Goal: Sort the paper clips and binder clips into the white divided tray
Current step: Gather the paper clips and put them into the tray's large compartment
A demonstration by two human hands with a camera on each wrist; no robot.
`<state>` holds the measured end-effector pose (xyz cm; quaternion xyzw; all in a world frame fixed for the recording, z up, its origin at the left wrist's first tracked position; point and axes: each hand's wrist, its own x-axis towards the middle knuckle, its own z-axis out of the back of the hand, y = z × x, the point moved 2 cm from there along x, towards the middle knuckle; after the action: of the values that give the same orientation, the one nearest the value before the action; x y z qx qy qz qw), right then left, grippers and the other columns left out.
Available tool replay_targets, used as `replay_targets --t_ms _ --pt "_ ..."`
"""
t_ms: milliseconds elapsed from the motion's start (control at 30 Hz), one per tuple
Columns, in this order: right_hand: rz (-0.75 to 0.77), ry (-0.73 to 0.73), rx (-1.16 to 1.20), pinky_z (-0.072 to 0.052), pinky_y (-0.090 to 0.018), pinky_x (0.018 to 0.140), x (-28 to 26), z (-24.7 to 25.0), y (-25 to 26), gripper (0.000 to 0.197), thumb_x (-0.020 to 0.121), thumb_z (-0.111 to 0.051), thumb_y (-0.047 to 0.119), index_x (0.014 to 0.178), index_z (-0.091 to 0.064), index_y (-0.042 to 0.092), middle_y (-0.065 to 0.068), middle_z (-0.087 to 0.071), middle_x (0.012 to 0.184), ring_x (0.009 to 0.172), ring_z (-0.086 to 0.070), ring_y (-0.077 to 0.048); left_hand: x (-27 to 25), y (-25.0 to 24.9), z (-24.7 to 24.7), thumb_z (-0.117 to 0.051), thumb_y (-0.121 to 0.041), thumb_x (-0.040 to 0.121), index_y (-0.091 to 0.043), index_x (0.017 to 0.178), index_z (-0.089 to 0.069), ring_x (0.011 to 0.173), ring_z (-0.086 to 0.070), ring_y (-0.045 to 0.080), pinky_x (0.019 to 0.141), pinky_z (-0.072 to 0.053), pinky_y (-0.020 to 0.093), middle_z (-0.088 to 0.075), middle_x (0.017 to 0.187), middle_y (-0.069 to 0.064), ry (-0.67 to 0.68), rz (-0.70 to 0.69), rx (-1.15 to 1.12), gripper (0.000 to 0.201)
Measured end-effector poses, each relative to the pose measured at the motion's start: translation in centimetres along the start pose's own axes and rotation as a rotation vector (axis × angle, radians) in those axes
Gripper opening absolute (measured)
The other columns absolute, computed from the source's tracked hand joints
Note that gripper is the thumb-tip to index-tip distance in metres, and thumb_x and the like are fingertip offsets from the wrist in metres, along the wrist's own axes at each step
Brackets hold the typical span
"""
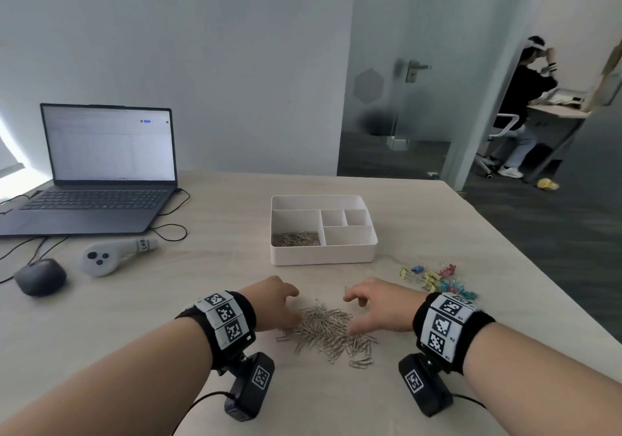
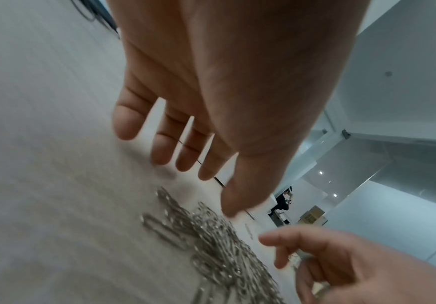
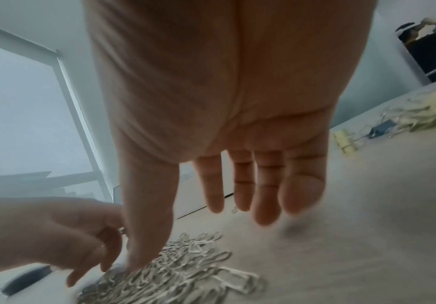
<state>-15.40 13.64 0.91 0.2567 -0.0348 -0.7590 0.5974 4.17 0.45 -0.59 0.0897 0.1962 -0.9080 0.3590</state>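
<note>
Hovering at the left edge of the paper clips [image 1: 328,331]: left hand [image 1: 274,302], grip wide, fingers spread and only loosely bent, holding nothing, thumb tip [image 2: 231,207] just over the heap's left fringe. Lying between both hands on the pale worktop [image 1: 235,284]: that heap, a loose silver tangle, densest in the middle, thinning into single strays toward the near right, its long axis running roughly from far to near. Flanking it on the right: right hand [image 1: 378,307], grip likewise wide and holding nothing, thumb [image 3: 144,236] reaching down to the heap's edge, the other fingers clear above the wood. Judging from this, neither hand being the nearer; a two-sided scoop inward looking like the likely move. Sitting farther off, beyond the heap and slightly left of centre: the white divided tray [image 1: 323,255], its near-left compartment already carrying a layer of silver clips, the remaining compartments showing only white. Waiting at the far right, well apart from the tray: binder clips [image 1: 436,279], a small cluster in yellow, blue, pink and teal.
</note>
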Motion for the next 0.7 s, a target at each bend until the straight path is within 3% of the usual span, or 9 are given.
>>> replay_targets --t_ms 100,167,233,300,333,433,533,600,700 --pt "-0.083 0.155 -0.031 -0.061 -0.031 0.070 -1.1 -0.3 -0.7 0.093 0.065 -0.086 0.053 0.144 -0.039 0.040 0.002 -0.046 0.123 0.077 -0.066 -0.016 -0.4 0.5 -0.1 -0.075 -0.070 0.063 -0.032 0.147 -0.036 0.119 -0.055 0.022 0.099 -0.047 0.035 -0.042 0.138 -0.001 0.086 0.063 0.127 0.100" --pt "-0.102 0.184 -0.026 -0.063 -0.037 0.070 -1.5 -0.7 -0.6 0.090 0.066 -0.088 0.041 0.141 -0.039 0.040 -0.002 -0.054 0.117 0.066 -0.067 -0.018 -0.7 0.3 0.0 -0.083 -0.058 0.064 -0.031 0.148 -0.035 0.115 -0.058 0.022 0.091 -0.050 0.031 -0.048 0.136 -0.001 0.116 0.059 0.134 0.100" --pt "-0.123 0.179 -0.005 -0.063 -0.039 0.070 -1.4 -1.2 -0.5 0.082 0.069 -0.087 0.030 0.137 -0.042 0.039 -0.006 -0.064 0.108 0.061 -0.068 -0.018 -0.8 -0.3 -0.1 -0.086 -0.043 0.067 -0.029 0.144 -0.039 0.094 -0.067 0.018 0.078 -0.053 0.029 -0.058 0.123 -0.001 0.129 0.057 0.092 0.091" --pt "-0.136 0.149 0.031 -0.064 -0.040 0.071 -1.0 -1.8 -0.2 0.075 0.070 -0.085 0.023 0.133 -0.046 0.035 -0.007 -0.069 0.102 0.064 -0.070 -0.019 -0.7 -0.7 -0.3 -0.086 -0.033 0.069 -0.028 0.137 -0.046 0.066 -0.067 0.013 0.071 -0.059 0.030 -0.064 0.103 -0.004 0.121 0.070 0.001 0.079" --pt "-0.137 0.127 0.055 -0.064 -0.042 0.072 -0.8 -2.0 0.0 0.071 0.070 -0.084 0.021 0.131 -0.049 0.033 -0.006 -0.069 0.100 0.069 -0.073 -0.020 -0.6 -0.9 -0.5 -0.085 -0.029 0.070 -0.027 0.134 -0.049 0.060 -0.066 0.013 0.070 -0.061 0.031 -0.067 0.099 -0.004 0.115 0.073 -0.042 0.073" --pt "-0.107 0.056 0.123 -0.063 -0.045 0.073 0.1 -2.6 0.7 0.059 0.073 -0.081 0.016 0.124 -0.056 0.029 -0.004 -0.067 0.101 0.078 -0.075 -0.026 -0.3 -1.7 -0.9 -0.083 -0.021 0.071 -0.024 0.127 -0.056 0.067 -0.072 0.019 0.072 -0.063 0.037 -0.072 0.098 0.001 0.102 0.064 -0.096 0.062" --pt "-0.051 0.015 0.222 -0.061 -0.034 0.069 0.7 -2.8 1.4 0.053 0.076 -0.079 0.013 0.124 -0.058 0.024 -0.002 -0.064 0.098 0.071 -0.070 -0.023 -0.1 -2.6 -1.2 -0.079 -0.017 0.075 -0.023 0.126 -0.059 0.072 -0.074 0.021 0.070 -0.063 0.039 -0.073 0.097 0.000 0.086 0.030 -0.155 0.056" --pt "-0.035 -0.052 0.185 -0.053 -0.027 0.066 0.9 -2.3 1.3 0.049 0.082 -0.073 0.019 0.128 -0.058 0.023 0.001 -0.060 0.102 0.075 -0.063 -0.016 -0.1 -2.5 -1.1 -0.077 -0.019 0.076 -0.023 0.129 -0.057 0.068 -0.072 0.021 0.068 -0.063 0.037 -0.070 0.095 -0.003 0.068 0.025 -0.202 0.057" --pt "-0.090 -0.148 0.045 -0.045 -0.027 0.096 1.2 -1.2 0.6 0.054 0.089 -0.060 0.032 0.140 -0.050 0.024 -0.001 -0.048 0.135 0.114 -0.055 -0.017 -0.1 -1.7 -0.6 -0.081 -0.037 0.075 -0.026 0.137 -0.052 0.067 -0.067 0.018 0.064 -0.059 0.029 -0.063 0.100 -0.008 0.037 0.043 -0.171 0.070"
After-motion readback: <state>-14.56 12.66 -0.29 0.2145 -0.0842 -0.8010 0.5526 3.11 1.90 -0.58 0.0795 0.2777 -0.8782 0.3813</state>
